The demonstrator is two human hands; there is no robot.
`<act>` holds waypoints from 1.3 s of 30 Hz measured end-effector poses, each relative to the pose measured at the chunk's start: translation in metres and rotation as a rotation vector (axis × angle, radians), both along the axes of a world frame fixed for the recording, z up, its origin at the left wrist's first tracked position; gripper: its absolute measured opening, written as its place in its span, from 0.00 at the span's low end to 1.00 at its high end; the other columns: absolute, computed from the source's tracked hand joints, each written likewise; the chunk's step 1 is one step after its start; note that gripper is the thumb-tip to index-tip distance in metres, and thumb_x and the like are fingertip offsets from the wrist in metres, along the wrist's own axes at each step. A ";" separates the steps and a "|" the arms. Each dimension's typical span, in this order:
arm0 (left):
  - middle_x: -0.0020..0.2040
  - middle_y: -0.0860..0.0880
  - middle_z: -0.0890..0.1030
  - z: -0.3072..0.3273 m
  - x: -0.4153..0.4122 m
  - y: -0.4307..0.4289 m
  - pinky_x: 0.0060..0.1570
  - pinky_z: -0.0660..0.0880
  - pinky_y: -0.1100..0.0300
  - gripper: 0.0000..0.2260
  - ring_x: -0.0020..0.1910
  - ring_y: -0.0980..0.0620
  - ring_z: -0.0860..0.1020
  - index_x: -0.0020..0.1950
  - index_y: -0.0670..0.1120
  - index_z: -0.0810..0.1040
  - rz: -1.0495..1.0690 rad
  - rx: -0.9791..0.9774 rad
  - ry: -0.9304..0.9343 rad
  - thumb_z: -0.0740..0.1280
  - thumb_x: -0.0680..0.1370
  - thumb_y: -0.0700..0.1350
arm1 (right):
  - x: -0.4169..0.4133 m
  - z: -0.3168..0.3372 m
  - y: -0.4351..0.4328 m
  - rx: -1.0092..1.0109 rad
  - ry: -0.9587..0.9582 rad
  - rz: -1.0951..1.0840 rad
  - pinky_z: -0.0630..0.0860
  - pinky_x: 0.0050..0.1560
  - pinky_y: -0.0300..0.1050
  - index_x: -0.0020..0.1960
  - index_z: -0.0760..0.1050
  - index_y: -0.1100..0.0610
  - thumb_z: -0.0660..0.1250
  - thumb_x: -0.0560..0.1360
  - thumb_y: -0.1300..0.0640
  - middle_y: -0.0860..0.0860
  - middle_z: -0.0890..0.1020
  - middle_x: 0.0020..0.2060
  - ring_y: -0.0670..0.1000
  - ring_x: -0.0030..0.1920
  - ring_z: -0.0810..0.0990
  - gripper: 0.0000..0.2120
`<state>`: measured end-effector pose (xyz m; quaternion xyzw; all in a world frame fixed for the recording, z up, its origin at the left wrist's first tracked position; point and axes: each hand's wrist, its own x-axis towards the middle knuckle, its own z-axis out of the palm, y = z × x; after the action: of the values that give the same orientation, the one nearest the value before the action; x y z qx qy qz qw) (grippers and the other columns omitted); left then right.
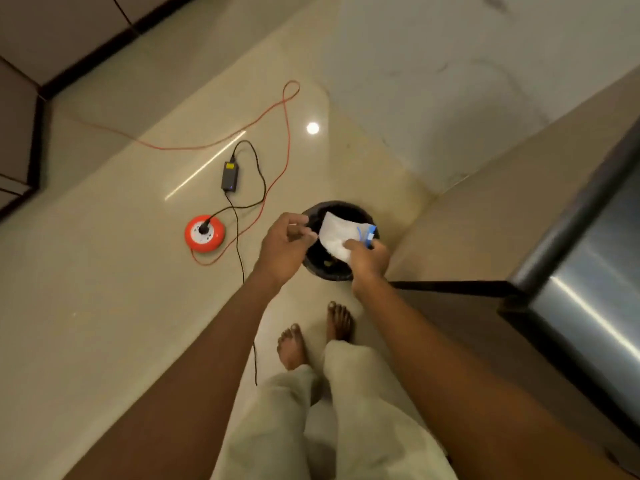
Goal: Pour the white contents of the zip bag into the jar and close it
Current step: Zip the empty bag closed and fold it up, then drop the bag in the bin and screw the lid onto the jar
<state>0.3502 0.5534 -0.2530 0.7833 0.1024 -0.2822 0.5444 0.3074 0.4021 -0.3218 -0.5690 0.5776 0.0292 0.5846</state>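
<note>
I stand over a black round bin (313, 268) on the floor. My right hand (369, 259) pinches a clear zip bag (337, 233) with a blue zip strip and holds it flat above the bin's opening. The bag looks whitish; I cannot tell what is inside it. My left hand (285, 247) hovers just left of the bag over the bin's rim, fingers loosely curled and apart, holding nothing. No jar is in view.
A red round extension reel (204, 233) lies left of the bin, with a black power adapter (229, 176) and orange and black cords trailing across the glossy beige floor. A steel appliance (588, 299) and dark plinth stand at the right. My bare feet (313, 336) are below the bin.
</note>
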 end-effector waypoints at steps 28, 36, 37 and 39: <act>0.55 0.45 0.85 0.082 -0.041 0.015 0.59 0.78 0.55 0.09 0.53 0.52 0.81 0.62 0.44 0.81 -0.087 0.041 0.005 0.70 0.82 0.39 | -0.011 0.091 0.004 -0.092 -0.132 0.257 0.81 0.54 0.49 0.64 0.76 0.57 0.69 0.78 0.66 0.48 0.82 0.47 0.56 0.54 0.83 0.16; 0.54 0.55 0.84 0.224 -0.062 0.001 0.50 0.78 0.69 0.09 0.47 0.68 0.81 0.59 0.49 0.82 -0.355 -0.010 -0.351 0.74 0.79 0.43 | -0.055 0.272 0.006 -0.120 -0.425 0.196 0.82 0.61 0.55 0.64 0.75 0.53 0.67 0.79 0.62 0.51 0.81 0.54 0.52 0.57 0.82 0.14; 0.54 0.57 0.84 0.234 -0.064 -0.004 0.50 0.80 0.66 0.09 0.49 0.68 0.81 0.58 0.51 0.82 -0.372 -0.024 -0.382 0.74 0.79 0.44 | -0.063 0.284 0.002 -0.155 -0.456 0.212 0.82 0.61 0.56 0.64 0.75 0.53 0.68 0.80 0.61 0.50 0.81 0.54 0.51 0.56 0.82 0.13; 0.53 0.59 0.84 0.249 -0.070 -0.017 0.50 0.78 0.70 0.08 0.50 0.67 0.81 0.58 0.53 0.82 -0.408 -0.056 -0.441 0.74 0.79 0.46 | -0.081 0.303 -0.010 -0.263 -0.502 0.212 0.82 0.61 0.54 0.63 0.75 0.51 0.68 0.80 0.58 0.47 0.81 0.54 0.48 0.56 0.81 0.12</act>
<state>0.2802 0.5365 -0.0035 0.8147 -0.1854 -0.2115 0.5070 0.2259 0.3916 -0.0189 -0.6864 0.3514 -0.1267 0.6240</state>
